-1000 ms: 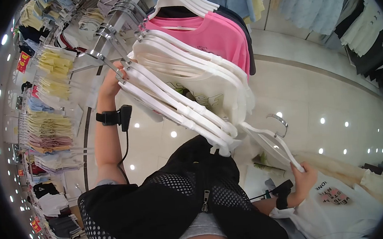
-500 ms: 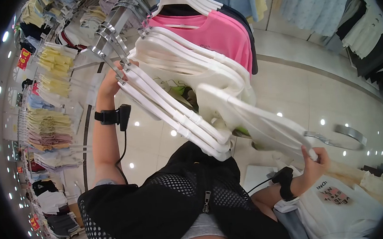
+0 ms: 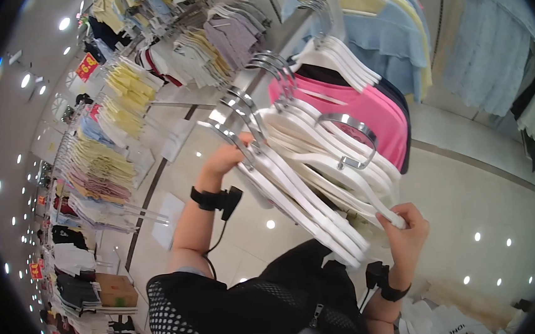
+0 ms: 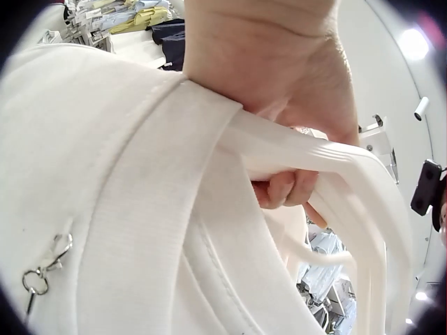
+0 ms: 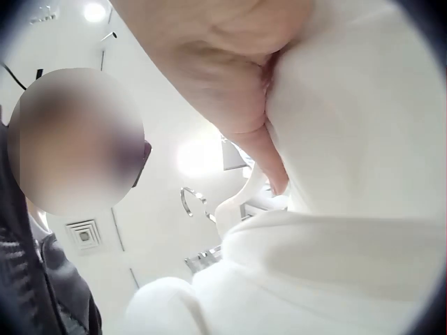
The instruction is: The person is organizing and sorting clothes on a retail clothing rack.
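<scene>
My left hand (image 3: 228, 156) is at the front end of the metal rail, its fingers curled round the necks of several white hangers (image 3: 301, 196); in the left wrist view the fingers (image 4: 286, 188) wrap the hanger arms beside a white garment (image 4: 126, 174). My right hand (image 3: 405, 228) pinches the shoulder end of one white hanger (image 3: 336, 161), whose metal hook (image 3: 365, 135) stands free of the rail, over other white garments. The right wrist view shows the thumb (image 5: 269, 164) against white cloth (image 5: 356, 139).
A pink shirt (image 3: 370, 118) and blue and yellow clothes (image 3: 389, 32) hang farther along the rail (image 3: 266, 66). Racks of yellow garments (image 3: 129, 83) stand at the left. White printed shirts (image 3: 446, 322) lie at the lower right, and denim-blue clothes (image 3: 484, 43) hang at the upper right.
My right hand has brought its hanger from the lower right up and leftward to the hanging row, hook now toward the rail. My left hand still grips its hangers. The head view has shifted.
</scene>
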Action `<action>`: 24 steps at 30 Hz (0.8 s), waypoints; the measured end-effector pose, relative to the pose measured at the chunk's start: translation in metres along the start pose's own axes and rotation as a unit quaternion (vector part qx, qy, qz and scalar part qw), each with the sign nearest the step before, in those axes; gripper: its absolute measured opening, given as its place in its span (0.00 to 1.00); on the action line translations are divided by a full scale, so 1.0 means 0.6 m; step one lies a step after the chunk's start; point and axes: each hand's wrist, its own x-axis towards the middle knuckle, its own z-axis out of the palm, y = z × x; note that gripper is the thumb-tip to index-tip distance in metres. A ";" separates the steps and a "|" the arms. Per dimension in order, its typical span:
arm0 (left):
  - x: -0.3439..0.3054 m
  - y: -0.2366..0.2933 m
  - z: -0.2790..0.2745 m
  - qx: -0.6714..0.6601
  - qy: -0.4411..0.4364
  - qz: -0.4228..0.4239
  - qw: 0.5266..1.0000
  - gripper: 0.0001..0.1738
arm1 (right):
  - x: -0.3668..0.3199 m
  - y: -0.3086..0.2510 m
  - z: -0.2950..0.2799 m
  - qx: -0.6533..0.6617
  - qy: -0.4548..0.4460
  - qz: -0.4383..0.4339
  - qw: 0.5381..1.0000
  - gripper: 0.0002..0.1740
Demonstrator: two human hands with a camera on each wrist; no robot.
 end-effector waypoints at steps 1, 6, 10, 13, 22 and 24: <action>-0.002 0.011 0.006 0.005 0.013 -0.007 1.000 0.23 | 0.008 -0.021 0.004 -0.001 -0.005 -0.012 1.000 0.12; -0.018 -0.029 -0.015 -0.021 0.001 -0.047 0.999 0.25 | 0.074 -0.045 0.038 0.002 -0.055 -0.010 0.998 0.10; -0.027 -0.059 -0.024 0.048 0.060 -0.003 0.997 0.29 | 0.084 -0.054 0.076 0.000 -0.107 -0.076 0.991 0.11; -0.015 -0.022 0.001 -0.058 0.041 0.035 0.997 0.31 | 0.089 -0.070 0.101 -0.003 -0.163 -0.132 0.978 0.12; 0.002 0.021 0.033 -0.027 0.147 -0.027 0.988 0.46 | 0.097 -0.019 0.080 -0.082 -0.253 -0.269 0.926 0.21; 0.009 0.040 0.030 0.071 0.152 -0.027 0.985 0.37 | 0.100 -0.023 0.068 -0.068 -0.325 -0.292 0.897 0.21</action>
